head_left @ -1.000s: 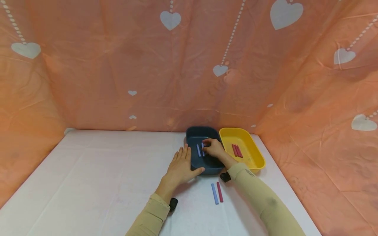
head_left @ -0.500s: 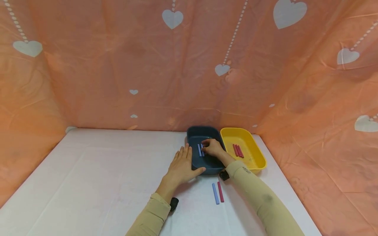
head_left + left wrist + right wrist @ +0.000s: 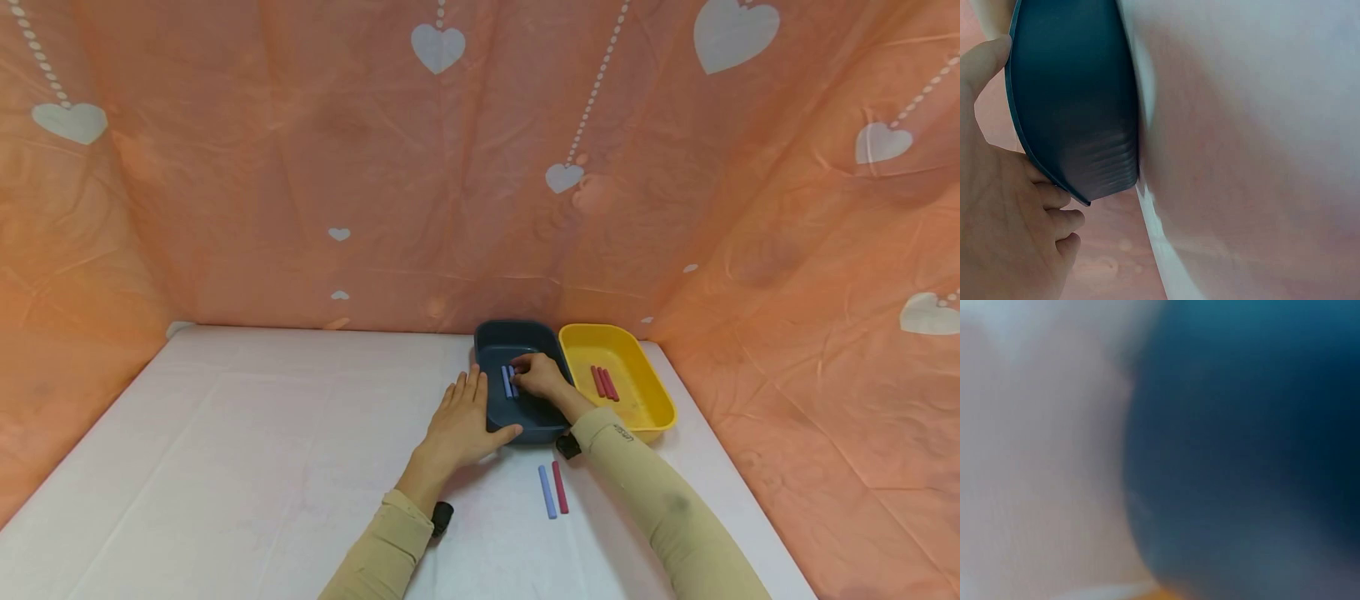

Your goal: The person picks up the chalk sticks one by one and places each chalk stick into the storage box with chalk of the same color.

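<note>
Inside a dark blue tray [image 3: 517, 432], my right hand [image 3: 546, 379] pinches a blue chalk stick [image 3: 513, 382] between thumb and fingers. Close by on its left, roughly parallel, lies another blue chalk stick [image 3: 506, 383]. My left hand [image 3: 456, 429] has its fingers straight along the tray's left side, thumb at the near rim. In the left wrist view, the left hand's thumb and fingers touch the rim of the tray [image 3: 1072, 94]. The right wrist view is blurred, showing only the tray's wall [image 3: 1229, 456] at close range; the right fingers are hidden there.
To the right stands a yellow tray [image 3: 662, 407], against the blue one, holding several red chalk sticks [image 3: 604, 383]. A blue chalk stick [image 3: 547, 492] and a red chalk stick [image 3: 560, 487] lie on the white table in front. Orange cloth [image 3: 262, 167] surrounds the table's back and sides.
The pinched blue chalk stick has shifted slightly left, narrowing the gap to the other one in the tray. My left hand stays at the tray's side.
</note>
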The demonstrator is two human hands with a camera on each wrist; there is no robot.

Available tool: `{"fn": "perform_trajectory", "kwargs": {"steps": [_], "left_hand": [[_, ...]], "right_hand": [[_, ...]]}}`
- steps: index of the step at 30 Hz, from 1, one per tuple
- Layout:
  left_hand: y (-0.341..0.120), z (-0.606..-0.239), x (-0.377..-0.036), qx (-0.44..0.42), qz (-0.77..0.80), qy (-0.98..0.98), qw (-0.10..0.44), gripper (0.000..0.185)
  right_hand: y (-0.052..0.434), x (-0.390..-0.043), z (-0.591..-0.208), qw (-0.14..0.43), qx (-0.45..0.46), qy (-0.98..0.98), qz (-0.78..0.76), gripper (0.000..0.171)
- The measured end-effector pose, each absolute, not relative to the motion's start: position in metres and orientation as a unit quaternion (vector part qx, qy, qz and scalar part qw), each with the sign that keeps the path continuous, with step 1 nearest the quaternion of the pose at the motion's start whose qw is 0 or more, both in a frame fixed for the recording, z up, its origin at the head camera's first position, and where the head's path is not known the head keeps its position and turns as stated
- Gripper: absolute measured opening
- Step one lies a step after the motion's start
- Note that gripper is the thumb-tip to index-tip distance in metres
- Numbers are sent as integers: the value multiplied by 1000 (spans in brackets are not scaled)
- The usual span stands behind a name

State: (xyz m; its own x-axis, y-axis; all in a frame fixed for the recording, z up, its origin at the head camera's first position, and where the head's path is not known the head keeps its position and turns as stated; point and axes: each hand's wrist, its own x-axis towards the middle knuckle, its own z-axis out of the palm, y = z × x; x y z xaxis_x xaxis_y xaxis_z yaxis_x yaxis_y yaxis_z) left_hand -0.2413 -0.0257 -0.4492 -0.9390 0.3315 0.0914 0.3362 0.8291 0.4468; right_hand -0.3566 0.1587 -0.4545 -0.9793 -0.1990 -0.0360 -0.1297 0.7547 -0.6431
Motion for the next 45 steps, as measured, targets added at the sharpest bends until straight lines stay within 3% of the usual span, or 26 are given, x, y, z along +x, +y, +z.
{"fn": "perform_trajectory", "kwargs": {"steps": [13, 32, 45], "left_hand": [[-24, -449, -240, -173, -241, -955, -1, 107], [-24, -451, -239, -167, -246, -955, 3, 108], [-23, -449, -239, -166, -248, -954, 3, 108]], "right_hand": [[167, -339, -438, 70, -96, 927, -356, 46], [195, -278, -401, 48, -119, 901, -414, 42], [221, -241, -400, 32, -131, 886, -444, 38]]}}
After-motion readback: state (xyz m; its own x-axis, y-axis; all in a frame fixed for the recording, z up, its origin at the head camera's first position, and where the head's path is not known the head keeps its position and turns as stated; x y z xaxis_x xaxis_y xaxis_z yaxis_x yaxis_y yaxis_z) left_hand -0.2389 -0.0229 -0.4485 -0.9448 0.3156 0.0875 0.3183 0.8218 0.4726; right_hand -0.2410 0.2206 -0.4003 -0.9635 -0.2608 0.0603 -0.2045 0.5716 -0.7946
